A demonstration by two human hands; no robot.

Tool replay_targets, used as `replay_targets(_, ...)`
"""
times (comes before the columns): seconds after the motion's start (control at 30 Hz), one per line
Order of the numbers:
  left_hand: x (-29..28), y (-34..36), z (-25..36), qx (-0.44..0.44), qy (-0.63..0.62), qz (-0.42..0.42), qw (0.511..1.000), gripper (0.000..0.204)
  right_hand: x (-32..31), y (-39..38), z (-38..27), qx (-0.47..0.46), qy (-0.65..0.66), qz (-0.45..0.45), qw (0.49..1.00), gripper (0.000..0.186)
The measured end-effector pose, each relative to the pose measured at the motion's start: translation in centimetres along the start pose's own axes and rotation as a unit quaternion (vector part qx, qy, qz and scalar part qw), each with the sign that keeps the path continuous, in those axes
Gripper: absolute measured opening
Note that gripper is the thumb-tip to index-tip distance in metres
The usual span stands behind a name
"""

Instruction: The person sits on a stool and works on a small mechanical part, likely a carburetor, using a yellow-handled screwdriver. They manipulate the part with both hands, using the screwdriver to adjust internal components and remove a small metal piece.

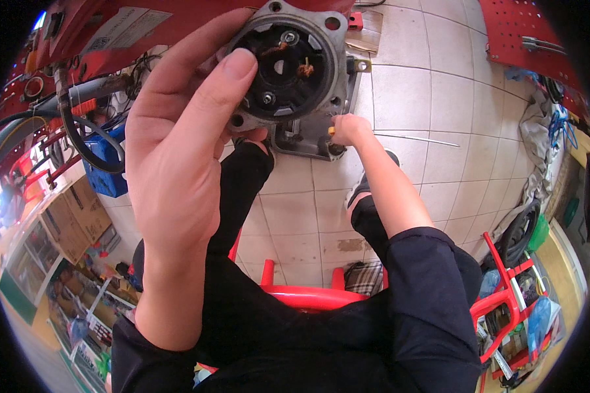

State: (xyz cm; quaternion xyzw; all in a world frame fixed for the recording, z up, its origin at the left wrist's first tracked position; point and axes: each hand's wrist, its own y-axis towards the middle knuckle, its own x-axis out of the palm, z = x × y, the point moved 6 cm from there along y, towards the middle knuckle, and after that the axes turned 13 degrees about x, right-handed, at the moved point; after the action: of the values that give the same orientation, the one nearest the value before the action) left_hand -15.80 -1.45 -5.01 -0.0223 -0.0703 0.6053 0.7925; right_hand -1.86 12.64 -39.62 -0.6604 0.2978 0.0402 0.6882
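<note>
Grey housing (287,80): pinched w/ L hand (180,128), opened, not yet closed; below housing, by tray (301,140), R hand (352,130) curled, hold unclear.

Around middle of my view: red pegboard (511,26) at two o'clock; rumpled grey cloth (537,141) at three, blue cord (560,124) beside it. Red plastic chair (505,298) at four. Plaid fabric (364,278) at five, near my red plastic stool (314,297) at six. Cardboard box (75,219) at nine, just below blue plastic box (105,173). White floor tiles (452,177) between.

1 grey housing (288,80), black inside
</note>
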Motion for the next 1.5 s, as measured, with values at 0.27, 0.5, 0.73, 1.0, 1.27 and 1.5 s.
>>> replay_targets(0.27,0.7,-0.6,0.0,0.014,-0.014,0.015,1.000,0.037,-0.1,-0.9,0.2,-0.069,0.063,0.020,0.995,0.035)
replay_targets(0.5,1.3,-0.7,-0.1,0.007,-0.008,0.024,1.000,0.036,-0.3,-1.3,-0.8,-0.098,0.020,0.012,0.995,0.031)
replay_targets(0.73,2.1,-0.4,1.1,-0.016,0.020,-0.041,0.999,0.036,-0.8,-1.8,-0.6,-0.089,0.003,0.072,0.993,0.023)
replay_targets(1.0,3.4,-1.2,2.7,0.002,-0.113,-0.026,0.993,0.027,-17.6,-11.5,1.6,-0.106,0.414,0.247,0.870,0.017)
replay_targets(1.27,3.9,-2.6,3.9,-0.009,-0.182,-0.049,0.982,0.023,-25.9,-34.8,2.4,-0.198,0.714,0.248,0.625,0.023)
replay_targets(1.5,5.5,-4.5,4.2,-0.056,-0.280,-0.068,0.956,0.023,-21.7,-40.7,-1.2,-0.252,0.732,0.223,0.593,0.034)
